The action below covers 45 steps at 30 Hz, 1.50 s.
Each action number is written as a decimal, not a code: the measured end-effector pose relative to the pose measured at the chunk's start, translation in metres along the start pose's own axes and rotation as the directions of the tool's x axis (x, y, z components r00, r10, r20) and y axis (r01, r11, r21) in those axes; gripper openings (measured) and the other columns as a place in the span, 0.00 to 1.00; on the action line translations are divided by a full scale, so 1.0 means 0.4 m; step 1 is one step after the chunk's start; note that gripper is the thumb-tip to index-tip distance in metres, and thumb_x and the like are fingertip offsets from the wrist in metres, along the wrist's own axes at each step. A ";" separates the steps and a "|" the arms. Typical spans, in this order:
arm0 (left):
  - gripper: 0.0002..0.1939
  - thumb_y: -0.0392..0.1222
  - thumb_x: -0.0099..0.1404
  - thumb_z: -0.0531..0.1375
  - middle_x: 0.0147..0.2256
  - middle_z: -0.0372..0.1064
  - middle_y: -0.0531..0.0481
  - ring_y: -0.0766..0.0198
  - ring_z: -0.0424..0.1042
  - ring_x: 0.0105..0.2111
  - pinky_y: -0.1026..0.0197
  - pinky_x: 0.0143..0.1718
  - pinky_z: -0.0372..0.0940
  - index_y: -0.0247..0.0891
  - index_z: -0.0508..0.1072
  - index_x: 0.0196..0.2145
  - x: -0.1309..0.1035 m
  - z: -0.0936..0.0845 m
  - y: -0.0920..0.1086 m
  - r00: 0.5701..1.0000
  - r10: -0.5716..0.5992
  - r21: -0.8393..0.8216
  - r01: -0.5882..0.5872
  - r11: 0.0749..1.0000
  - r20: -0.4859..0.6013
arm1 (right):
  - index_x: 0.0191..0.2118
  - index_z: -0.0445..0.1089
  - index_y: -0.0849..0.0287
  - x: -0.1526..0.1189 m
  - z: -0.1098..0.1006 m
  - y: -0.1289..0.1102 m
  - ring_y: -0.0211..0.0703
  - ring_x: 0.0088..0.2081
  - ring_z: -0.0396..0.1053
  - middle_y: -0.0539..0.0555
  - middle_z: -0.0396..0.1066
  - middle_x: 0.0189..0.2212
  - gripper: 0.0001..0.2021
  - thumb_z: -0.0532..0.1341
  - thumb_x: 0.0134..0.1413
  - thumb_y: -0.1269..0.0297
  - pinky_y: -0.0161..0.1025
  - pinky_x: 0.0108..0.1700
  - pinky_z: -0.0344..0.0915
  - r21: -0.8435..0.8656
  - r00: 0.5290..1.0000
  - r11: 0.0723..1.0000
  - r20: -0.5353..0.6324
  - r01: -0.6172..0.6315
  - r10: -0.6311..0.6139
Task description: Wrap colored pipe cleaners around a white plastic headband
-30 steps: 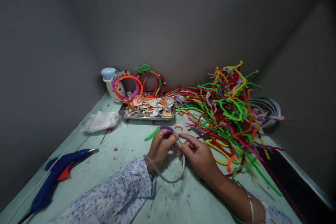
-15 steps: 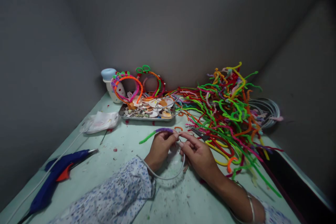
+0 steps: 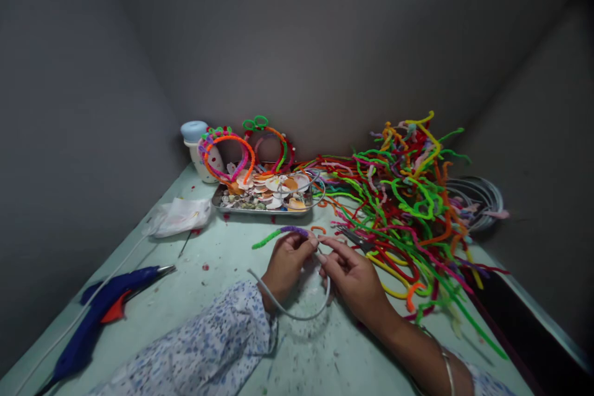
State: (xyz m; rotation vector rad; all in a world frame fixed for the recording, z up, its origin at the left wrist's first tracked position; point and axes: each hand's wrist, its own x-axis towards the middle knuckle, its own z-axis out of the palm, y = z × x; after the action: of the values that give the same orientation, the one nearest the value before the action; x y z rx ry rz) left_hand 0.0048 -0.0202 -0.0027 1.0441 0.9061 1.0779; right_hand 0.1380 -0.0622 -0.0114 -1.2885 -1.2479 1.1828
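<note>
Between both hands is a curved grey wire, one end of it covered in green and purple pipe cleaner. My left hand pinches this wire where the purple covering ends, close to its thumb tip. Facing it, my right hand has thumb and fingers closed at the same spot, around the bare wire just past the covering. The fingertips partly hide that place. From there the bare wire loops down and back under my left wrist, its free end above the sleeve.
Scissors with yellow handles lie right of my hands, beside a tangled heap of pipe cleaners. Behind is a metal tray of shells, with finished headbands. A blue glue gun, plastic bag, lidded jar and wire coil surround them.
The whole view has shifted slightly, so things sit a little further right. My hands keep nearly the same pinch, and the wire's free end stands a bit more clear of my left sleeve.
</note>
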 end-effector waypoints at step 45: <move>0.11 0.47 0.59 0.59 0.23 0.63 0.53 0.66 0.61 0.26 0.63 0.30 0.57 0.36 0.71 0.28 -0.005 -0.010 -0.023 0.997 0.077 0.153 -0.077 0.985 0.005 | 0.45 0.70 0.63 0.002 -0.015 0.001 0.36 0.21 0.63 0.46 0.62 0.18 0.16 0.59 0.53 0.60 0.33 0.24 0.63 -0.090 0.993 0.991 -0.051 0.103 -0.108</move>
State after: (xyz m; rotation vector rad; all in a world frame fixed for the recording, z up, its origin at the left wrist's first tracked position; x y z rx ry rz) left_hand 0.0028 -0.0225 -0.0124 1.2140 0.9679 1.0858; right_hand 0.1441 -0.0613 -0.0115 -1.2938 -1.3227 1.0204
